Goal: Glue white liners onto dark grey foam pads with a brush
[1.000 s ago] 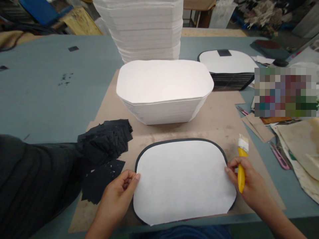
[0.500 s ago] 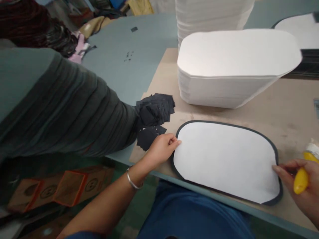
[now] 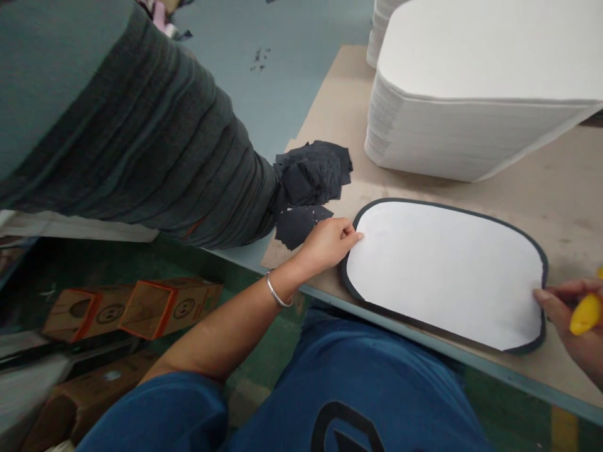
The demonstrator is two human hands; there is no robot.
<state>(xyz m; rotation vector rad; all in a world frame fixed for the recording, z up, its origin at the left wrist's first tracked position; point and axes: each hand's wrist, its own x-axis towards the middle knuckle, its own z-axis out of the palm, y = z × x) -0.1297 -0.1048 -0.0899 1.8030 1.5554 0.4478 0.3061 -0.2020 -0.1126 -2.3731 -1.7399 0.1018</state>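
A white rounded sheet [image 3: 443,270] lies on a slightly larger dark piece [image 3: 545,267], whose edge shows around most of it. My left hand [image 3: 332,242] pinches the left edge of the two layers between thumb and fingers. At the right edge, my right hand [image 3: 575,314] has its thumb and finger closed on the sheet's rim. A yellow-handled tool [image 3: 585,314] is also held in that hand; the rest of it is outside the picture or hidden by the fingers.
Behind the sheet stands a tall stack of white pieces [image 3: 424,132]. Dark fabric scraps [image 3: 313,172] lie left of it, beside a leaning stack of dark green fabric [image 3: 188,144]. Cardboard boxes [image 3: 174,307] are below the table's front edge [image 3: 424,339].
The view has shifted, so the table contents appear higher and further right. Both hands keep their places at the sheet's two ends.
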